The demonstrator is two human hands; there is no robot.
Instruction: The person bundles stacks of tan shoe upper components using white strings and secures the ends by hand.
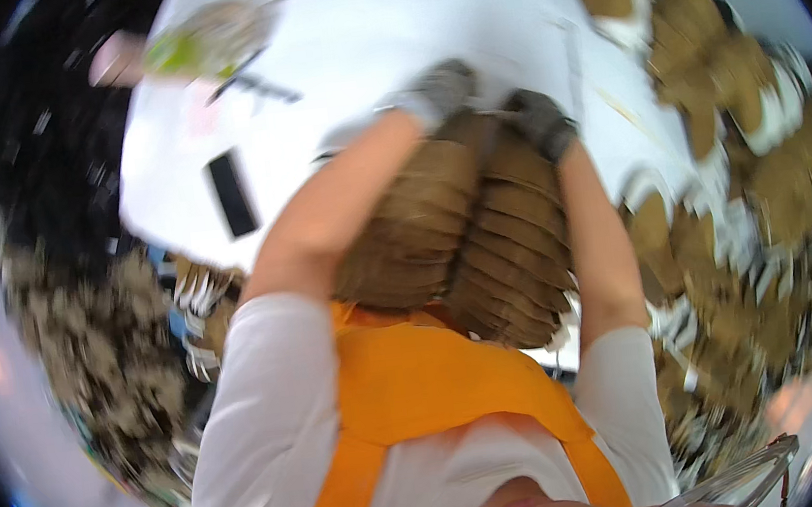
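A white surface (334,38) spreads across the upper middle of the view. Along its right side runs a long heap of brown pieces with white parts (693,65), bunched and overlapping. To the left lies a black pile (70,160), too blurred to make out singly, with a mottled grey-brown pile (93,331) below it. The person wears an orange apron (438,369) over a white short-sleeved top (265,417). Just beyond the apron, between the forearms, two rows of layered brown pieces (517,222) lie side by side, a dark line between them, their layers overlapping. At the far left of the surface is a clear plastic bag (225,35) with something green in it. Both hands wear grey gloves: the left hand (446,91) is at the far end of the rows, and the right hand (543,122) is at their far right corner; blur hides how far the fingers are open and whether they grip anything. Smaller still are a flat black rectangle (232,194), a pink object (117,60) beside the bag, and a thin dark tool (265,87).
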